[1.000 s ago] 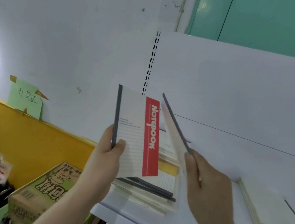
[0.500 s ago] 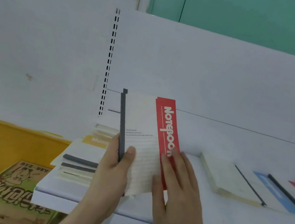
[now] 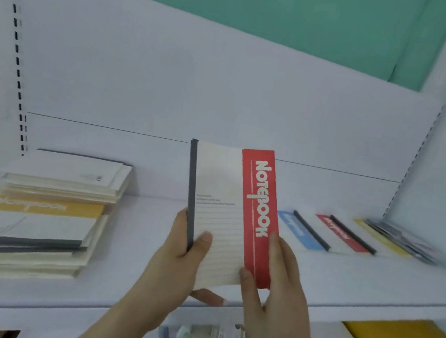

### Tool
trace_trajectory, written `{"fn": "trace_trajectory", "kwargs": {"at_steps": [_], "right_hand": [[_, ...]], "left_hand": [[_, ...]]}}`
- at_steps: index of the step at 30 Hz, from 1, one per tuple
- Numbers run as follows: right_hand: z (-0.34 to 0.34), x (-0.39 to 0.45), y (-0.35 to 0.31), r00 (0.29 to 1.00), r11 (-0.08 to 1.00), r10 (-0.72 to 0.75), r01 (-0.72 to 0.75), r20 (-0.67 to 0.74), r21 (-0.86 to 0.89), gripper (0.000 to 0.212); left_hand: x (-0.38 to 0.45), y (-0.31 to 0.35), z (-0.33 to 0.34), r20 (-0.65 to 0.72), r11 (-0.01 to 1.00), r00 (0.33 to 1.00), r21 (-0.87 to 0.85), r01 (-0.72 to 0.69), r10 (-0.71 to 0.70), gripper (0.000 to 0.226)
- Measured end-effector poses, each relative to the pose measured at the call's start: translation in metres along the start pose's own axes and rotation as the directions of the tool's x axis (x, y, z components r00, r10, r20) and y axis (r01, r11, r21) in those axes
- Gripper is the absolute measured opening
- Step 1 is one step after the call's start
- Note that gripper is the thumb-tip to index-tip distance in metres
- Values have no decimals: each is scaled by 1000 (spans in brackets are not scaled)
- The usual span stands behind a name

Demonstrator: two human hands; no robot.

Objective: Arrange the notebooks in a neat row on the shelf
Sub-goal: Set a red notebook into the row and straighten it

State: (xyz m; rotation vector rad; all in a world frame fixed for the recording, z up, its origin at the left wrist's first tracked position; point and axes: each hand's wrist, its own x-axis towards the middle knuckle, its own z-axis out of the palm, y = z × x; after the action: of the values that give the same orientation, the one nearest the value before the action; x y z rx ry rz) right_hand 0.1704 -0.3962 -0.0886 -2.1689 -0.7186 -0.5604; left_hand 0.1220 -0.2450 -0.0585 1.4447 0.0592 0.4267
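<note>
View panned right | both hands (image 3: 178, 253) (image 3: 276, 284) grip red notebook (image 3: 226, 213) | lower corner hidden

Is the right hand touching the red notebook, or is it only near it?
Touching. In the head view the right hand has its thumb and fingertips on the red notebook at its red-band edge, while the left hand grips the spine side.

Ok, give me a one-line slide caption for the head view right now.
Left hand and right hand hold a red-banded cream notebook upright over the white shelf.
</note>
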Motion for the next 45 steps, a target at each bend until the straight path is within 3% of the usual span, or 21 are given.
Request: {"fn": "trace_trajectory", "kwargs": {"at_steps": [4, 10, 17, 22, 26, 29, 35, 45], "right_hand": [[-55, -8, 49, 990, 988, 110, -99, 87, -119, 79], [-154, -17, 140, 989, 955, 140, -121, 52, -272, 78], [-206, -10, 232, 992, 874, -63, 0, -113, -486, 61], [-213, 12, 285, 984, 808, -141, 51, -110, -587, 54], [-211, 46, 324, 980, 773, -186, 103, -68, -625, 56], [-204, 79, 348, 973, 748, -228, 153, -34, -646, 57], [-179, 140, 396, 957, 774, -287, 252, 32, -582, 57], [-139, 193, 463, 939, 825, -296, 345, 177, -447, 67]], "left_hand": [[6, -11, 76, -97, 988, 991, 135, -78, 92, 28], [12, -31, 191, -35, 961, 979, 198, -191, 202, 59], [42, -58, 268, 83, 916, 980, 348, -198, 180, 57], [79, -82, 296, 216, 722, 953, 622, -303, 213, 48], [115, -96, 306, 323, 607, 936, 720, -338, 138, 77], [150, -104, 305, 352, 420, 931, 833, -360, 100, 90], [209, -120, 307, 311, 75, 950, 947, -311, 18, 85], [251, -155, 321, 185, -188, 979, 962, -198, -83, 62]]}}
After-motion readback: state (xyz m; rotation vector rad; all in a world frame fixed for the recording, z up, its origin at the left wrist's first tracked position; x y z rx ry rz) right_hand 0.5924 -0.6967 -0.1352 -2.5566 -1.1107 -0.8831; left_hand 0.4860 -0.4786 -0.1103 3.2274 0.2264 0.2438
